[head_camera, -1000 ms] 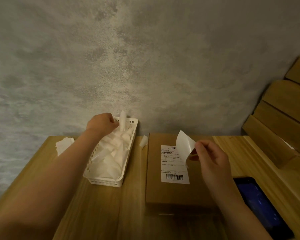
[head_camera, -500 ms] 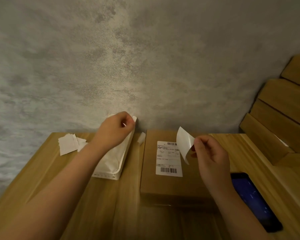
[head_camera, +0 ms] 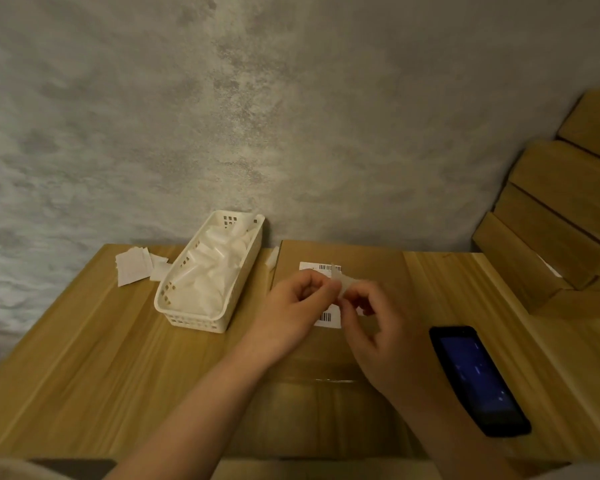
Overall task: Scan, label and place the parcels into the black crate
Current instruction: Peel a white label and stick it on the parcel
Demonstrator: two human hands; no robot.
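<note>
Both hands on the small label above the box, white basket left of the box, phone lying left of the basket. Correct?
Not quite. In the head view the phone lies right of the box, not left of the basket. The rest holds: left hand and right hand both pinch the label.

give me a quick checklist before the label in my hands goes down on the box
1. Label held: ok. Left hand and right hand both pinch the small white label.
2. Backing peeled off: cannot tell, the label is blurred between the fingers.
3. Parcel in place: ok. The cardboard box lies flat on the table, right under the hands.
4. Free spot on the box: ok. Bare cardboard shows beside the printed label already stuck there.
5. Phone out of the way: ok, it lies right of the box with its screen lit.
6. Black crate ready: cannot tell, none is in view.
</note>
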